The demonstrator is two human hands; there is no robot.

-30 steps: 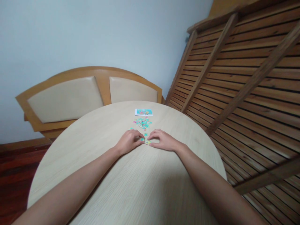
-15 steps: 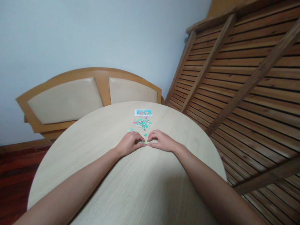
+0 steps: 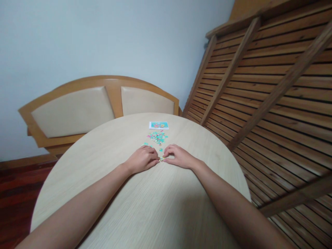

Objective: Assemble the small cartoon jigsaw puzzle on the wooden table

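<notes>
Between my two hands, flat on the table, lie a few small yellowish jigsaw puzzle pieces point(image 3: 161, 159), partly covered by fingertips. My left hand point(image 3: 144, 159) is closed, its thumb and fingertips pressed together at the left edge of these pieces. From the right, my right hand point(image 3: 179, 156) pinches their other edge between thumb and index finger. A single teal puzzle piece point(image 3: 161, 150) lies just beyond the gap between the hands. Farther back spreads a loose pile of teal, pink and white puzzle pieces point(image 3: 158, 137). A few teal pieces point(image 3: 145, 144) show behind my left hand.
Behind the pile lies a picture card point(image 3: 159, 125) with a teal cartoon scene. The round wooden table point(image 3: 124, 207) reaches to a padded headboard point(image 3: 75, 110) at the wall. A slatted wooden frame point(image 3: 259, 90) leans on the right.
My left hand's fingers have closed together and shifted slightly at the pieces, covering the left end less. My right hand holds nearly the same place.
</notes>
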